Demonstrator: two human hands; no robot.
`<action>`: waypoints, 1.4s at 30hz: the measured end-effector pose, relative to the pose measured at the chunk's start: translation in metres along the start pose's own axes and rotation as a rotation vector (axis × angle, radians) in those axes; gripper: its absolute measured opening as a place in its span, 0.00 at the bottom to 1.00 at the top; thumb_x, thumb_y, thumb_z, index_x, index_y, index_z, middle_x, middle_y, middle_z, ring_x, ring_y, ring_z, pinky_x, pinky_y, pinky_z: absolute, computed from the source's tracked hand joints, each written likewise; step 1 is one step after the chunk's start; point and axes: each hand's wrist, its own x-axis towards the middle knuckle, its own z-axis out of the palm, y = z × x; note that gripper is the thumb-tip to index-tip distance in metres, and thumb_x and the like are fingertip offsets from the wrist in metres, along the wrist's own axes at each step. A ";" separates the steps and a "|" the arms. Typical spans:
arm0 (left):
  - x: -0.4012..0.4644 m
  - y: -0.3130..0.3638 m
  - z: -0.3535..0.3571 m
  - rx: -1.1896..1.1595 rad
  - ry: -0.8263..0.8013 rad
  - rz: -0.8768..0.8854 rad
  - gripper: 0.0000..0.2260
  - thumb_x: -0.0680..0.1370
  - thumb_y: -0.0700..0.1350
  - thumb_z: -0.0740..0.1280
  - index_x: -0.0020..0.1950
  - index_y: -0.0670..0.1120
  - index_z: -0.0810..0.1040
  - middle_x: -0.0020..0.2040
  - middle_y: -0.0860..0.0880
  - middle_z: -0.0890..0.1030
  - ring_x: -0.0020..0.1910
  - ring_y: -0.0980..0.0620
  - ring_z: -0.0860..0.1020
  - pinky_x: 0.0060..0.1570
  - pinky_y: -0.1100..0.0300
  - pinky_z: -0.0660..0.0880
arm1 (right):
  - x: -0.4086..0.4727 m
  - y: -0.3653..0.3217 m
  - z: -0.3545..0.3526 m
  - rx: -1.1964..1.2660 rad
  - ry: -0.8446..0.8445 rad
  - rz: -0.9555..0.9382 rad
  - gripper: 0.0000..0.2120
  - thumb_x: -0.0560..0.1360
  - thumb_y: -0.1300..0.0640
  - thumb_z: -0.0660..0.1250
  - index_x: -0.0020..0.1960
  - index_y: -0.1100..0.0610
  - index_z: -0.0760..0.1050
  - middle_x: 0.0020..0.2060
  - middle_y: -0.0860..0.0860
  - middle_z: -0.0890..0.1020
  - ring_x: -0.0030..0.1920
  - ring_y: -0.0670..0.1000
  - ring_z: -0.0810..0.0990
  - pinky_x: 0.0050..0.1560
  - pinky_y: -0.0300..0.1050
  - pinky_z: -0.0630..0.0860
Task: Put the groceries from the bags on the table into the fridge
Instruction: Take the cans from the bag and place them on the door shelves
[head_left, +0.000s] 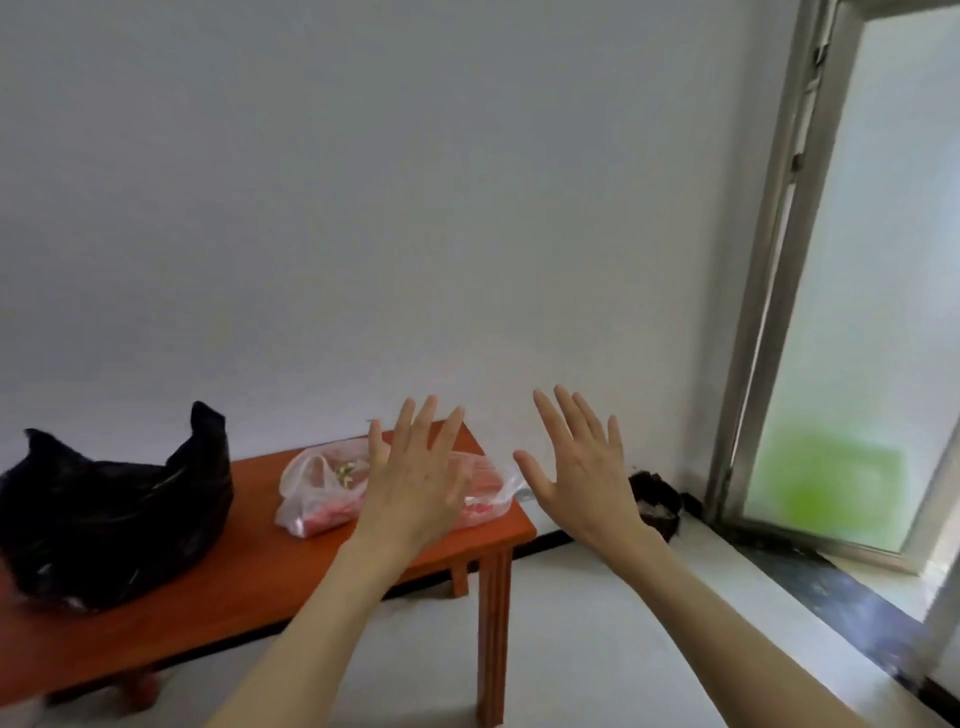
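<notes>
A black plastic bag (111, 514) sits on the left part of a low orange-brown wooden table (270, 582). Near the table's right end lies a clear plastic bag (322, 493) with red and greenish contents. My left hand (418, 478) is raised in front of that clear bag with fingers spread and straight, holding nothing and hiding part of the bag. My right hand (582, 467) is raised beside it, past the table's right edge, also spread and empty. No fridge is in view.
A plain white wall stands behind the table. A frosted window (857, 322) with a metal frame is at the right, above a dark sill. A dark clump (657, 501) lies in the floor corner. Pale floor stretches in front of the table.
</notes>
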 end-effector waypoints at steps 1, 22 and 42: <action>-0.004 -0.017 0.009 -0.017 -0.002 -0.029 0.26 0.81 0.56 0.48 0.77 0.53 0.45 0.78 0.49 0.43 0.76 0.49 0.38 0.73 0.42 0.38 | 0.003 -0.009 0.019 0.022 -0.027 -0.005 0.36 0.72 0.36 0.43 0.76 0.51 0.52 0.76 0.54 0.57 0.76 0.56 0.54 0.72 0.62 0.49; 0.056 -0.274 0.226 -0.096 -0.341 -0.378 0.24 0.81 0.55 0.49 0.77 0.52 0.49 0.78 0.47 0.46 0.76 0.47 0.44 0.72 0.44 0.43 | 0.124 -0.084 0.355 0.171 -0.535 -0.023 0.29 0.80 0.45 0.54 0.76 0.49 0.49 0.77 0.51 0.53 0.77 0.53 0.48 0.74 0.57 0.43; 0.190 -0.455 0.361 -0.252 -0.662 -0.152 0.32 0.79 0.61 0.49 0.77 0.47 0.44 0.78 0.47 0.46 0.76 0.49 0.43 0.73 0.50 0.40 | 0.250 -0.123 0.570 0.300 -0.701 0.164 0.16 0.81 0.55 0.57 0.65 0.58 0.74 0.65 0.54 0.75 0.67 0.54 0.71 0.64 0.48 0.68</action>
